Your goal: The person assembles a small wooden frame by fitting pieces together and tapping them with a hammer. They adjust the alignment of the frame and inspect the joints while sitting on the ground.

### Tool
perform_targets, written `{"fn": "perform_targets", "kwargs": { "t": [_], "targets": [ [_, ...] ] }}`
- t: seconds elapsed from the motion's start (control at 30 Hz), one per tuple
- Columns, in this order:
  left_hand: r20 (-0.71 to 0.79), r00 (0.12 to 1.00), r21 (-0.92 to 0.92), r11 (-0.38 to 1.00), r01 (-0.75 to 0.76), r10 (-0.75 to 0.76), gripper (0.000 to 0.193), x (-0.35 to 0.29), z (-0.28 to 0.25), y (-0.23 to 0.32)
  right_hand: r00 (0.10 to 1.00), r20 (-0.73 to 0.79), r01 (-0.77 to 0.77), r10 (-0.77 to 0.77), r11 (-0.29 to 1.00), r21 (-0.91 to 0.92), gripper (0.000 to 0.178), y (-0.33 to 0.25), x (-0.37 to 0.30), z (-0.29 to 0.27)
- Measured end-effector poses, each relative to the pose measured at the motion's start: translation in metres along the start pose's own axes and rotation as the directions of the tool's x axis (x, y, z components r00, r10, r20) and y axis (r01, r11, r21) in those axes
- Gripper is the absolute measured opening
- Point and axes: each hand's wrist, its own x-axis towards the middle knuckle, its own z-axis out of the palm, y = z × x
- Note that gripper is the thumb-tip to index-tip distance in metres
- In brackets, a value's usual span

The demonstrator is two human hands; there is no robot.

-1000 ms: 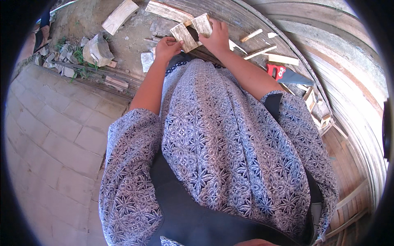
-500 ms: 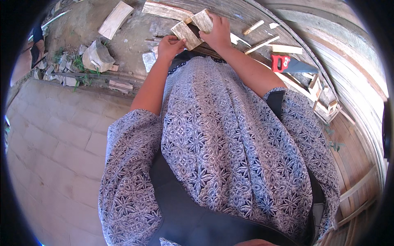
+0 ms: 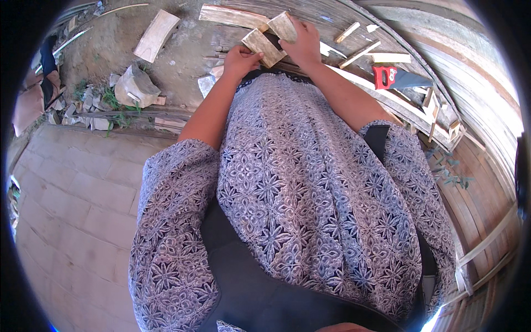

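At the top middle, my left hand (image 3: 240, 63) pinches the near end of a short, weathered wooden piece (image 3: 262, 47). Close beside it on the right, my right hand (image 3: 303, 45) grips a second short wooden piece (image 3: 283, 26), with the fingers wrapped over its right side. The two pieces lie slanted and roughly parallel, a dark gap between them. A small strip of paler wood (image 3: 264, 27) shows at the far end of that gap; whether it joins both pieces I cannot tell.
A red-handled handsaw (image 3: 386, 78) lies to the right among wood offcuts (image 3: 359, 54). Beyond my hands is a long board (image 3: 233, 16). Leftward are a loose plank (image 3: 157, 35), a large stone (image 3: 136, 87) and paving (image 3: 83, 193). A plank wall (image 3: 475, 61) curves along the right. Part of another person (image 3: 50, 69) shows far left.
The view has shifted slightly, so the hands and pieces appear a little farther right. Both hands keep their hold on the wooden pieces.
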Motion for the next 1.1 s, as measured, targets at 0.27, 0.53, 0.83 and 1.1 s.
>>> {"fn": "perform_targets", "kwargs": {
  "t": [0.27, 0.53, 0.83, 1.1],
  "targets": [
    [0.079, 0.997, 0.038, 0.999, 0.008, -0.011, 0.046, 0.013, 0.013, -0.01, 0.999, -0.044, -0.022, 0.02, 0.999, -0.035, 0.075, 0.019, -0.009, 0.0],
    [0.137, 0.99, 0.198, 0.979, -0.041, 0.014, 0.042, 0.003, 0.026, -0.004, 0.997, -0.076, -0.032, 0.03, 0.999, -0.028, 0.075, 0.028, -0.029, -0.003],
    [0.189, 0.98, 0.333, 0.943, -0.006, -0.06, 0.041, 0.0, 0.041, 0.01, 0.991, -0.132, 0.0, -0.005, 0.999, -0.045, 0.069, 0.025, -0.033, -0.015],
    [0.178, 0.982, 0.297, 0.955, 0.004, -0.059, 0.042, -0.003, 0.041, 0.019, 0.985, -0.163, 0.053, -0.06, 0.998, -0.043, 0.067, 0.021, -0.032, -0.02]
  ]
}}
